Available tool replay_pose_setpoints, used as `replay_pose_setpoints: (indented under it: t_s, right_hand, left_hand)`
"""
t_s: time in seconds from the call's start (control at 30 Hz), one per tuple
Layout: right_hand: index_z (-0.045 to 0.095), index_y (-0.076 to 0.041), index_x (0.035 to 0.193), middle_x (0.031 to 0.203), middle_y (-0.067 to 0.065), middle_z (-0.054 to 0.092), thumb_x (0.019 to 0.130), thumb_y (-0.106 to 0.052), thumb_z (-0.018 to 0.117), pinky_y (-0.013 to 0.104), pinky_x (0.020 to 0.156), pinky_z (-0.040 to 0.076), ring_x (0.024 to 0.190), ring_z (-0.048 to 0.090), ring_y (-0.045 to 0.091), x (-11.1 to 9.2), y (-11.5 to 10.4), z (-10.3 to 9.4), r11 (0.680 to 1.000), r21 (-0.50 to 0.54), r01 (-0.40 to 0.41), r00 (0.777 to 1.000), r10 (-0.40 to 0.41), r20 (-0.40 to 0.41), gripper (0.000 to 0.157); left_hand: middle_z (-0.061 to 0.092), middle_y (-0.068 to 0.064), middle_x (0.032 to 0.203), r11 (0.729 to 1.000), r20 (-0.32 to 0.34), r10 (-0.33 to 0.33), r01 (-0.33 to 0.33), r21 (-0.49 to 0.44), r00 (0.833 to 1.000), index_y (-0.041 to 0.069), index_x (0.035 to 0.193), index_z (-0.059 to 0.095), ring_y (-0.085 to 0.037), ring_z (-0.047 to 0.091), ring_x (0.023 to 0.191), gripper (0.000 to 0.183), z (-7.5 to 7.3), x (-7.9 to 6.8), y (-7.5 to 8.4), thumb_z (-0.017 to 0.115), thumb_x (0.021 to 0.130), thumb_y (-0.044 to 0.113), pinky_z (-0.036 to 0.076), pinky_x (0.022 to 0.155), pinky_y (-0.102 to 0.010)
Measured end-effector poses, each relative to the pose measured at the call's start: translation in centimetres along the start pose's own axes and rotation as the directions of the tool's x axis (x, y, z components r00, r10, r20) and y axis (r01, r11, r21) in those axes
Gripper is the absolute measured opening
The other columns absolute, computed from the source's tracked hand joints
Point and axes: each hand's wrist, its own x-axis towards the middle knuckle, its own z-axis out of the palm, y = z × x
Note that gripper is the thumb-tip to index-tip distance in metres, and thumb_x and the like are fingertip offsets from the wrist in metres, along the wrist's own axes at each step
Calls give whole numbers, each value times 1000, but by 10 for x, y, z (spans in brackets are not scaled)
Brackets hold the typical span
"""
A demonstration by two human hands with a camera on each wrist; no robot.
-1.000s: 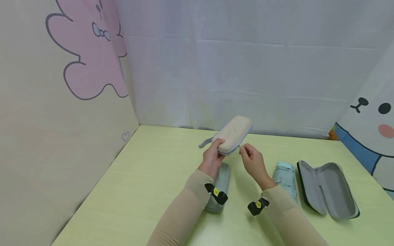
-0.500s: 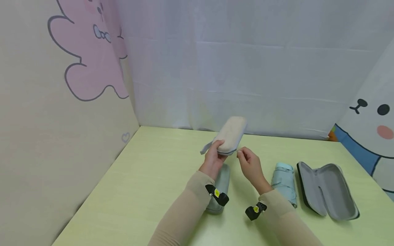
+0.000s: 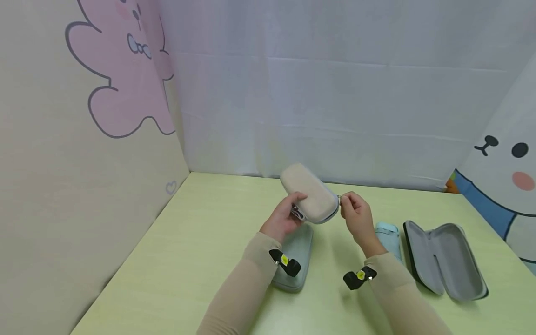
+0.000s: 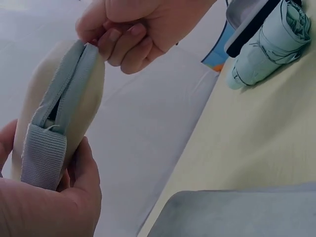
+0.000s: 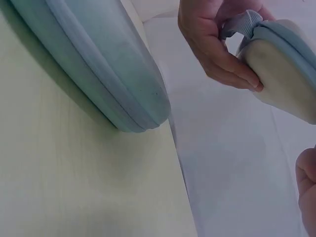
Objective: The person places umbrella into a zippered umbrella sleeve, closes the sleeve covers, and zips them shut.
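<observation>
In the head view my left hand (image 3: pixel 284 217) grips a cream zip case (image 3: pixel 307 190) above the table, fingers beneath and thumb on top. My right hand (image 3: pixel 358 217) pinches the zipper pull (image 3: pixel 339 199) at the case's right corner. The left wrist view shows the blue-grey zipper tape (image 4: pixel 74 79) with a narrow gap between its edges near the fabric strap (image 4: pixel 44 157). What lies inside the case cannot be made out. Below the left hand, a grey-green zip case (image 3: pixel 297 260) lies on the table.
To the right lies a light-blue folded umbrella (image 3: pixel 388 237), partly behind the right forearm. Beyond it a dark-edged case (image 3: pixel 454 263) lies spread, grey lining showing. A white curtain (image 3: pixel 335 102) hangs along the table's (image 3: pixel 209 223) far edge.
The cream case has turned so that its far end swings from upper right to upper left. My right hand, at the zipper pull, first shifts slightly left, then moves right.
</observation>
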Motion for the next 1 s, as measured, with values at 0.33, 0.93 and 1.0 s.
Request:
replay_pose_setpoints:
  t_s: [0.33, 0.93, 1.0]
  right_hand:
    - [50, 13, 80, 55, -2, 38, 95, 1, 44, 23, 42, 27, 48, 33, 5, 2, -1, -6, 996, -84, -3, 999, 6, 39, 20]
    - [54, 3, 81, 61, 0, 42, 96, -8, 49, 24, 45, 34, 51, 38, 8, 2, 25, -11, 959, -284, 12, 998, 6, 64, 19]
    - [54, 2, 81, 61, 1, 43, 95, -8, 50, 24, 44, 34, 50, 38, 9, 1, 28, -11, 954, -297, 25, 998, -5, 68, 19]
  left_hand:
    - [64, -3, 74, 950, -66, 114, -90, 299, 991, 4, 96, 57, -12, 52, 56, 26, -5, -4, 9, 68, 80, 22, 41, 53, -22]
    - [64, 0, 68, 968, -87, 182, -163, 189, 979, 5, 90, 56, -8, 52, 52, 16, -5, -1, 7, 66, 83, 15, 40, 51, -19]
    - [64, 0, 68, 969, -99, 189, -169, 179, 977, 5, 91, 56, -9, 52, 52, 17, -4, -1, 6, 66, 83, 16, 40, 52, -19]
